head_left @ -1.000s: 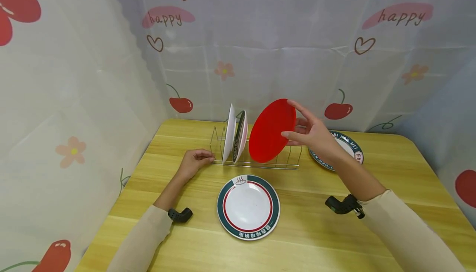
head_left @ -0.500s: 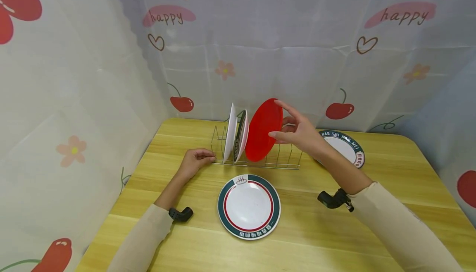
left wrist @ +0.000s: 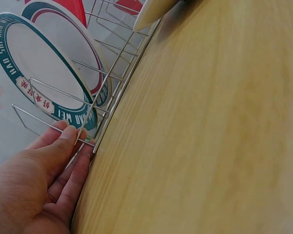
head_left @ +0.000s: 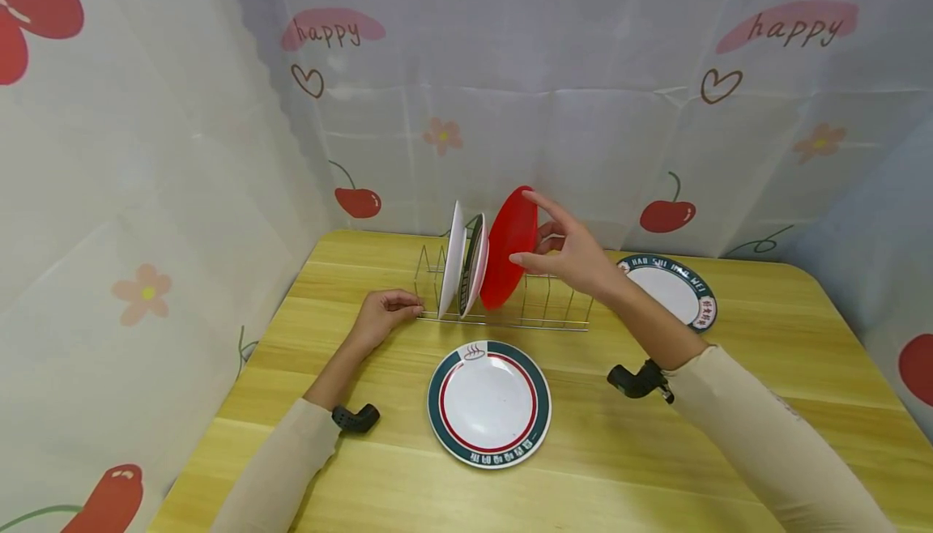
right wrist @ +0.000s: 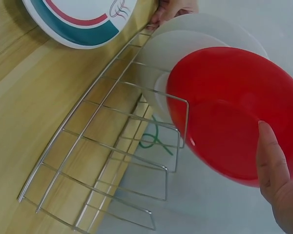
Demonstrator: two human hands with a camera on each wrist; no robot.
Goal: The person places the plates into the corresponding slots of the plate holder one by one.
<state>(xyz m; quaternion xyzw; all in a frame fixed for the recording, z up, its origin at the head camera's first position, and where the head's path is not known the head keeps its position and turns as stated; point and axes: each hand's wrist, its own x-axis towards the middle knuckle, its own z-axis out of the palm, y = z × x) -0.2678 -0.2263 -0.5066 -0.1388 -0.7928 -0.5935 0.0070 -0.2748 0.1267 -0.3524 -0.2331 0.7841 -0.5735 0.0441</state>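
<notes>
My right hand (head_left: 579, 257) holds a red plate (head_left: 503, 262) by its right edge, thumb on the face towards me. The plate is tilted on edge, its lower part down by the wire dividers of a metal dish rack (head_left: 554, 326); whether it touches the bottom wires I cannot tell. To its left, a white plate with a green rim (left wrist: 44, 63) and another green-rimmed plate (left wrist: 71, 39) stand upright in the rack slots. My left hand (head_left: 379, 321) pinches the rack's left front corner between thumb and fingers.
A white plate with green rim and red ring (head_left: 488, 407) lies flat on the wooden table (head_left: 605, 452) before the rack. Another green-rimmed plate (head_left: 666, 290) lies flat to the right, partly behind my right arm. A printed curtain (head_left: 510, 136) hangs close behind the rack.
My right hand has moved left with the red plate, bringing it close to the standing plates and turning it more edge-on. My left hand has stayed on the rack's corner.
</notes>
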